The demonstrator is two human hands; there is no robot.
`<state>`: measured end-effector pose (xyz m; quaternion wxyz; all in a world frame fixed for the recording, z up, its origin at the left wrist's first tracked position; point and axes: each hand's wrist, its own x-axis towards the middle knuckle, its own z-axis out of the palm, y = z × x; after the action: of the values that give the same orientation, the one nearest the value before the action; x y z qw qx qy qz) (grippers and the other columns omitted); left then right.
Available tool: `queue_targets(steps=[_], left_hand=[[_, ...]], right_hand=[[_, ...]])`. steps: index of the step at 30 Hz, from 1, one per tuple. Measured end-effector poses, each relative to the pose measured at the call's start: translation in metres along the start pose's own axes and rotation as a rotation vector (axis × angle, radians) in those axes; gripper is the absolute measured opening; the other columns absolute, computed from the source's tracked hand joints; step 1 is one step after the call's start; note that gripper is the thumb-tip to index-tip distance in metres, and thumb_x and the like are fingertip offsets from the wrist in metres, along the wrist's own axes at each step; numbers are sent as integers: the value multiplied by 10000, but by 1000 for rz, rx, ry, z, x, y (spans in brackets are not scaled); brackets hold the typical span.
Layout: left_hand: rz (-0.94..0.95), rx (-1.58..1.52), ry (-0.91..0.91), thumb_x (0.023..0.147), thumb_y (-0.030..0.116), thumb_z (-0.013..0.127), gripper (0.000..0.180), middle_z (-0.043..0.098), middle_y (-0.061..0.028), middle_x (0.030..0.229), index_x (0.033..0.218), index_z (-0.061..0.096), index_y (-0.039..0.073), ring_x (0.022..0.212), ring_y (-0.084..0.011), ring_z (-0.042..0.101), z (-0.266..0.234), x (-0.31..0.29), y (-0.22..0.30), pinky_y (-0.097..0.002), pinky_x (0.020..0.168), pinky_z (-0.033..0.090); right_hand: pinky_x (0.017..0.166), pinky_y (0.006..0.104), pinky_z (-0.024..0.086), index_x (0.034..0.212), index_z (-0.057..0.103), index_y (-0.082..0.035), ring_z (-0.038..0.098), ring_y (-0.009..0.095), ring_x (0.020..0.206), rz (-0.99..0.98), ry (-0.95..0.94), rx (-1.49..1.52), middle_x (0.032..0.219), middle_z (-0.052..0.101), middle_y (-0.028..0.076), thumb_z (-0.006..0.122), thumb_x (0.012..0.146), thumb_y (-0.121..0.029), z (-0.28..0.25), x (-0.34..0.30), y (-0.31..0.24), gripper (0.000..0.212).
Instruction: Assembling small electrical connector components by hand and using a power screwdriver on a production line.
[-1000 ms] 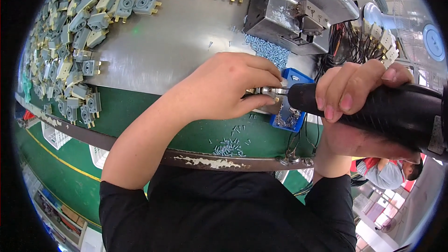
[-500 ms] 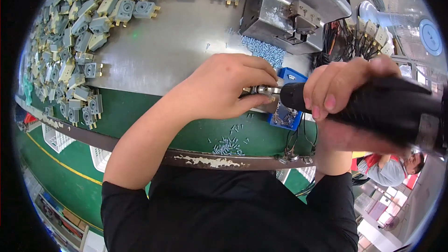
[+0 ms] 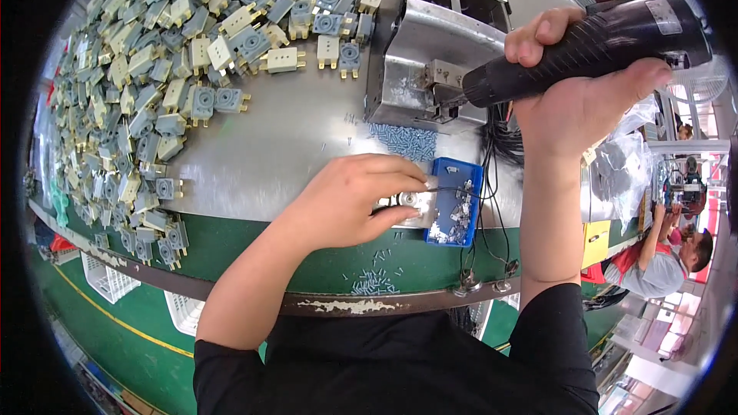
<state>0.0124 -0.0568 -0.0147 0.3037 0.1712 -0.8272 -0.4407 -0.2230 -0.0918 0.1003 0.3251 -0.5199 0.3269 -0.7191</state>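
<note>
My right hand (image 3: 569,100) grips a black electric screwdriver (image 3: 569,50), raised at the right. Its nose points left and down, over the front of a metal screw feeder box (image 3: 415,54); where exactly the bit touches cannot be made out. Down on the work surface, my left hand (image 3: 354,196) has thumb and fingers closed about a small part with a round metallic centre (image 3: 409,199). That part rests on a small metal block (image 3: 424,219), partly hidden by my fingers. Right beside it stands a blue tray (image 3: 477,207) holding small metal pieces.
A large heap of grey and cream plug-like housings (image 3: 177,69) fills the left and far side. Loose screws lie in one pile (image 3: 403,141) by the feeder and another pile (image 3: 374,283) near the table edge (image 3: 346,305). Black cables (image 3: 492,184) hang right. Another person (image 3: 653,265) works farther right.
My right hand has lifted the screwdriver up and away from the part at my left hand, over to the feeder. The left hand stays at the part. The whole view has shifted.
</note>
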Motion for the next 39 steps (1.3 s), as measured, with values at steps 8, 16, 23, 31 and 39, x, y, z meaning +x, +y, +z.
queue_targets(steps=[8,16,23,31,39], left_hand=[[-9,12,-16,802,123,824,305,746,-110,1158,1087,750,44,1037,-314,729,-3,1,0,-409,888,589],[-30,15,-33,805,133,816,320,740,-112,1180,1107,747,49,1070,-316,717,-4,0,1,-422,918,576],[-14,5,-25,801,134,812,327,740,-117,1178,1111,749,48,1062,-316,717,-1,-1,0,-419,915,576],[-31,40,-8,847,210,761,291,728,-76,1164,1097,749,62,1029,-316,696,-7,-2,1,-417,876,564],[-31,30,18,826,227,781,258,719,-70,1084,1011,742,51,963,-328,691,-2,-10,-7,-435,820,553]], right_hand=[[628,381,454,1396,457,-48,519,204,619,49,78,-132,775,547,80,376,794,-979,16,2,2,1112],[609,378,465,1385,460,-31,518,210,598,55,54,-246,742,536,83,359,811,-964,30,-2,1,1100],[586,384,460,1380,464,-30,517,219,575,109,48,-113,742,541,84,361,829,-947,24,-3,0,1075],[551,340,454,1529,362,-19,529,157,575,275,-240,150,791,516,43,448,845,-917,46,-46,-30,1132],[555,353,469,1534,341,-24,547,170,585,303,-216,-40,804,529,59,487,803,-930,57,-72,-18,1173]])
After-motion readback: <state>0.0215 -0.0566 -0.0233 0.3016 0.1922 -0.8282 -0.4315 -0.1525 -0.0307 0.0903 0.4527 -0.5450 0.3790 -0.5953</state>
